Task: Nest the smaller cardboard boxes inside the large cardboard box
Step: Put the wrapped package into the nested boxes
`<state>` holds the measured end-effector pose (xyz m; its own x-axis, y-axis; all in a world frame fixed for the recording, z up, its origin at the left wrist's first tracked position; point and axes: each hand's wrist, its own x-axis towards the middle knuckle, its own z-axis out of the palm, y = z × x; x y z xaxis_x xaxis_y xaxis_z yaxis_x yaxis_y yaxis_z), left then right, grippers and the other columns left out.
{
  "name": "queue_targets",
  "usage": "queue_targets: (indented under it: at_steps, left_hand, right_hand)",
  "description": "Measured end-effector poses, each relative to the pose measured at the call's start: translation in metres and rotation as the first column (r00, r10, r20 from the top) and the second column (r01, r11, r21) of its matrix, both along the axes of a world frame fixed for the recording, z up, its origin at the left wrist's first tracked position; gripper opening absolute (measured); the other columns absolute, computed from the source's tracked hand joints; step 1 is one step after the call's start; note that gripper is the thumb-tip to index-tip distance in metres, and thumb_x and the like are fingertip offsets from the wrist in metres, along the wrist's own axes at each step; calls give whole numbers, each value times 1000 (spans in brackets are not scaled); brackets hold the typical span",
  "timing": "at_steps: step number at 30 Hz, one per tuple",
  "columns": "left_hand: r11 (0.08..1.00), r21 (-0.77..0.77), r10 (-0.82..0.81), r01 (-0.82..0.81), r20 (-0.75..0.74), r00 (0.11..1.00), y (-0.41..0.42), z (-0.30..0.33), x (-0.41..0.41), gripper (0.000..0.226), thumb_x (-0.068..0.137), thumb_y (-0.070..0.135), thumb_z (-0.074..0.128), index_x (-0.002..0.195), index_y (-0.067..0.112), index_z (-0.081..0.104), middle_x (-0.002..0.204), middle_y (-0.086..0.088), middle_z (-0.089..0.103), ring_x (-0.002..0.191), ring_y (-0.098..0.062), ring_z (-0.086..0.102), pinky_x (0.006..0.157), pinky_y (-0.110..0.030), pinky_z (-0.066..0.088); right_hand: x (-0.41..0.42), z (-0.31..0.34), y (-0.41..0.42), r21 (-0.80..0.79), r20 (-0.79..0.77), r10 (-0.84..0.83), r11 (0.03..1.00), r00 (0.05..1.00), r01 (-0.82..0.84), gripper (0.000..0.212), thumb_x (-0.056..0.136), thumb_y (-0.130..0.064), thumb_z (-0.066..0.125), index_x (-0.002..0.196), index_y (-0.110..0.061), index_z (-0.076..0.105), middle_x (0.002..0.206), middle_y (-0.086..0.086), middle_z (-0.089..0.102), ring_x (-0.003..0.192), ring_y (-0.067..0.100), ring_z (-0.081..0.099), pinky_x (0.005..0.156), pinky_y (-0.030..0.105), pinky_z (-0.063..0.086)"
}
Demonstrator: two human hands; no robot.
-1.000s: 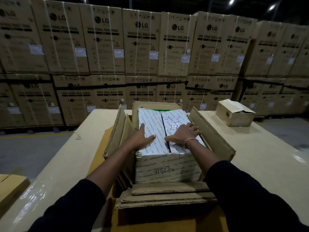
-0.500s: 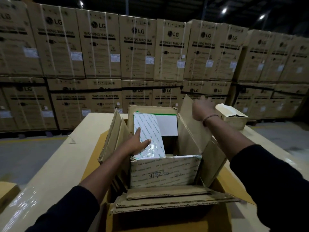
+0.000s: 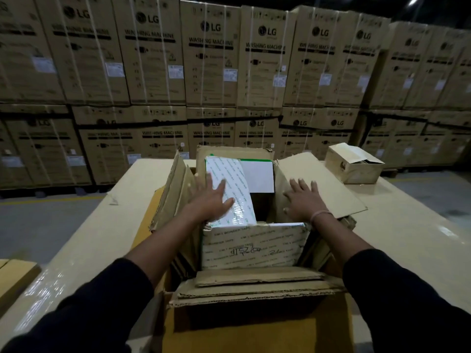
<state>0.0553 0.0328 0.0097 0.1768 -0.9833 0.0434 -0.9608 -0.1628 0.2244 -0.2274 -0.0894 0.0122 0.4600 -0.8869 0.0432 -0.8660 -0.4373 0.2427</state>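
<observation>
The left hand (image 3: pixel 212 200) lies flat with fingers spread and straight on top of a white tape-wrapped box (image 3: pixel 235 184) that sits in the left half of the large cardboard box (image 3: pixel 257 324); it presses on the wrap and grips nothing. The right hand (image 3: pixel 304 198), a thin band on its wrist, lies equally flat and open on the right flap (image 3: pixel 326 184), which is folded outward over the bench (image 3: pixel 407 238). Between the 2 hands, the right half of the large box shows a dark gap with a plain white panel edged in green (image 3: pixel 257 175) behind it.

Across the near end of the large box stands a second white wrapped box (image 3: pixel 252 247), its face printed over and over with "WONDER TAPE" and bearing a few handwritten marks that I cannot read. The left flap (image 3: pixel 175 189) stands nearly upright, and the near flap (image 3: pixel 254 286) is folded down toward the person.

Further right on the bench sits a small brown carton (image 3: pixel 353 165) with its lid partly open, well apart from the large box. Behind the bench rises a wall of stacked cartons (image 3: pixel 211 59), each printed "LG" and "WASHING MACHINE", strapped with pale bands and carrying white labels too small to read.
</observation>
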Motion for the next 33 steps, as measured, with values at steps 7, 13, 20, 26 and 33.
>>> queue_targets:
  at_steps: [7, 13, 20, 26, 33]
  left_hand:
    - [863, 28, -491, 504, 281, 825, -26, 8, -48, 58, 109, 50, 22, 158, 24, 35, 169, -7, 19, 157, -29, -11, 125, -52, -9]
    - [860, 30, -506, 509, 178, 844, -43, 5, -73, 62, 107, 57, 23, 121, 18, 69, 115, -2, 69, 121, -19, 57, 126, -49, 0]
    - [854, -52, -490, 517, 247, 836, -47, 45, -73, 64, 108, 55, 26, 78, 11, 62, 67, 4, 58, 66, -17, 58, 126, -52, 9]
    - [933, -101, -322, 345, 190, 927, -28, 116, -69, 78, 103, 66, 21, 88, 7, 69, 78, -8, 64, 81, -26, 64, 105, -44, 46]
    - [977, 211, -85, -2, 404, 911, -11, 181, -12, 69, 92, 68, 54, 130, 10, 62, 102, -6, 74, 95, -22, 67, 93, -45, 53]
  right_hand:
    - [3, -2, 3, 1, 25, -14, 1000, 1000, 14, 57, 101, -42, 48, 156, -28, 43, 174, 7, 4, 160, 34, 0, 125, 63, -1]
    - [3, -1, 2, 6, 0, -20, 1000, 1000, 20, 61, 98, -41, 54, 156, -28, 42, 174, 8, 2, 160, 35, 0, 124, 63, 0]
    - [3, -1, 0, 7, -16, -29, 1000, 999, 29, 55, 102, -41, 48, 155, -28, 44, 174, 8, 3, 159, 36, 1, 124, 65, 0]
    - [5, 4, 4, 33, -37, -28, 999, 999, 29, 57, 100, -42, 54, 155, -28, 44, 174, 9, 1, 159, 37, 0, 124, 65, -1]
    - [3, 2, 5, 20, -24, -28, 999, 999, 29, 50, 105, -37, 44, 154, -29, 46, 174, 9, 2, 159, 35, 1, 125, 62, -2]
